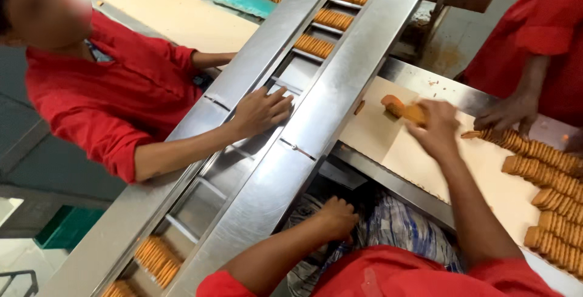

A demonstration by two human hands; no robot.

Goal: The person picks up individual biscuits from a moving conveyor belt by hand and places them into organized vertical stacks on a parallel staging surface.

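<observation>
The long stainless-steel conveyor chute (340, 84) runs from seven o'clock to one o'clock, carrying six visible batches of stacked golden biscuits (314, 45). On the cream worktop (425, 163) at three o'clock lie four rows of biscuits (555, 178). The right hand (432, 128) stretches forward, its grip closed on a small biscuit stack (405, 110). The left hand (337, 217) rests curled near the lap, holding nothing visible. Two co-workers' hands (261, 112) are nearby.
</observation>
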